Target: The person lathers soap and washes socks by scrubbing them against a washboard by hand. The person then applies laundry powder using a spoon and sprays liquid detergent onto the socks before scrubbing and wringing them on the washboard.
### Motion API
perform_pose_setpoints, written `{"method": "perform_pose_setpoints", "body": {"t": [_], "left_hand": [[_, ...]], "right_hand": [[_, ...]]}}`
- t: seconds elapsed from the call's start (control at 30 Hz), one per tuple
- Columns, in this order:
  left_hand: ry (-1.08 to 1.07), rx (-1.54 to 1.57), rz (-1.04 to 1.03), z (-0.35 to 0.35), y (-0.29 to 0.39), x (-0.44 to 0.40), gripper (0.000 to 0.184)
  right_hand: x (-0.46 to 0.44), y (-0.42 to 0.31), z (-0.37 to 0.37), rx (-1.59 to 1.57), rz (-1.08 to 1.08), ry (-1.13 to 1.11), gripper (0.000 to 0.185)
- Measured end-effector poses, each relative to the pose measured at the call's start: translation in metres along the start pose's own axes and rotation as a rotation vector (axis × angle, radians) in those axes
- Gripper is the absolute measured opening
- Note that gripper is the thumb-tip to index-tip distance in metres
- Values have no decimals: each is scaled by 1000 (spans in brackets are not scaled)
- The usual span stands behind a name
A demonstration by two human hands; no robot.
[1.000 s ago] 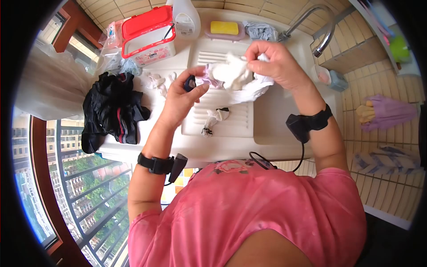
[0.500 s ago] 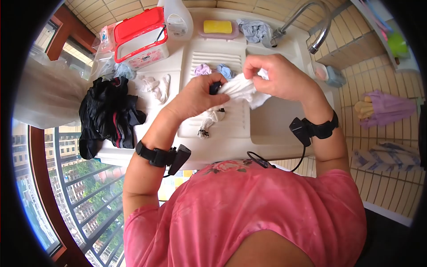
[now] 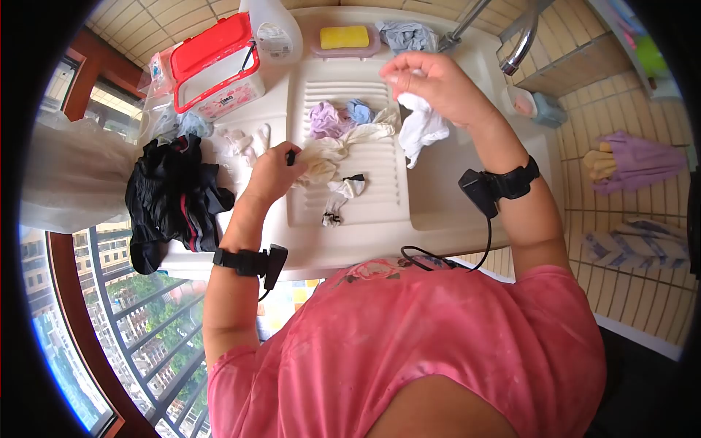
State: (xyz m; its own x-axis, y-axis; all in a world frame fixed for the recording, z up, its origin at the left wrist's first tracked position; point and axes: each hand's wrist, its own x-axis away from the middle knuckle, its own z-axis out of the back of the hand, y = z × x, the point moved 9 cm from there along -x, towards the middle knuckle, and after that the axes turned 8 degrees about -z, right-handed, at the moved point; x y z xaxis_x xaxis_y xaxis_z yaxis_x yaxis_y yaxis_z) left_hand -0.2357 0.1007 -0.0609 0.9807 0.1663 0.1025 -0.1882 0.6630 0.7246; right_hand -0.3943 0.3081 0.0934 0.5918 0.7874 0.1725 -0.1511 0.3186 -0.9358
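My right hand [image 3: 432,86] is raised over the edge between the washboard and the basin. From its pinched fingers hangs a crumpled white cloth [image 3: 423,133]. Over the washboard's left edge, my left hand [image 3: 274,174] is closed around a small black item [image 3: 290,157], mostly hidden by the fingers. On the ribbed washboard [image 3: 380,201] lie a purple cloth [image 3: 326,120], a light blue cloth [image 3: 359,112] and a cream cloth [image 3: 325,157] stretched diagonally beside my left hand. Nearer me is a small white piece with a black edge [image 3: 350,186], above a black-and-white one [image 3: 332,212].
Black clothes [image 3: 171,197] hang over the sink's left edge, near pale socks [image 3: 244,142]. Behind them stand an open red-lidded detergent box [image 3: 226,98] and a white bottle [image 3: 274,33]. A yellow sponge [image 3: 345,36], a grey cloth [image 3: 409,35] and the faucet [image 3: 522,47] line the back.
My hands have moved apart: the left went left and slightly down with the black item, the right went up with the white cloth. The cream cloth now shows across the washboard.
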Motion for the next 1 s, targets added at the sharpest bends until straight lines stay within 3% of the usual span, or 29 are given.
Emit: {"method": "perform_pose_setpoints", "body": {"t": [0.07, 0.17, 0.23, 0.3, 0.37, 0.43, 0.47, 0.57, 0.67, 0.77, 0.83, 0.9, 0.93, 1.0], "left_hand": [[49, 8, -15, 2, 7, 0, 36], [166, 24, -68, 27, 48, 1, 37], [13, 429, -92, 16, 87, -1, 47], [-12, 801, -335, 5, 127, -3, 57], [-29, 657, -400, 6, 149, -6, 63], [43, 745, -300, 6, 149, -12, 58], [102, 629, -296, 11, 147, -18, 50], [53, 577, -184, 23, 159, -23, 42], [52, 731, -191, 26, 160, -29, 34], [48, 870, -163, 31, 149, -27, 26], [24, 778, -25, 34, 115, -25, 28], [221, 312, -342, 50, 79, -26, 38], [166, -20, -102, 58, 60, -14, 48], [173, -199, -47, 65, 30, 8, 49]], "right_hand": [[5, -12, 7, -268, -7, 5, 31], [2, -14, 1, -282, 7, -40, 32], [-1, -20, -5, -357, 20, -62, 33], [-3, -28, -15, -433, 38, -86, 33], [-6, -28, -21, -517, 0, -68, 33], [-13, -21, -25, -478, -3, -63, 31], [-14, -24, -26, -327, 64, -34, 29], [-12, -44, -34, -93, 102, -16, 25], [-10, -78, -36, 209, 368, 88, 24], [-16, -90, -51, 255, 296, 87, 23], [-20, -90, -71, 330, 381, 75, 29], [-27, -60, -96, 354, 267, -37, 32], [-30, -44, -102, 411, 260, -44, 32], [-27, -19, -98, 479, 217, -23, 31]]}}
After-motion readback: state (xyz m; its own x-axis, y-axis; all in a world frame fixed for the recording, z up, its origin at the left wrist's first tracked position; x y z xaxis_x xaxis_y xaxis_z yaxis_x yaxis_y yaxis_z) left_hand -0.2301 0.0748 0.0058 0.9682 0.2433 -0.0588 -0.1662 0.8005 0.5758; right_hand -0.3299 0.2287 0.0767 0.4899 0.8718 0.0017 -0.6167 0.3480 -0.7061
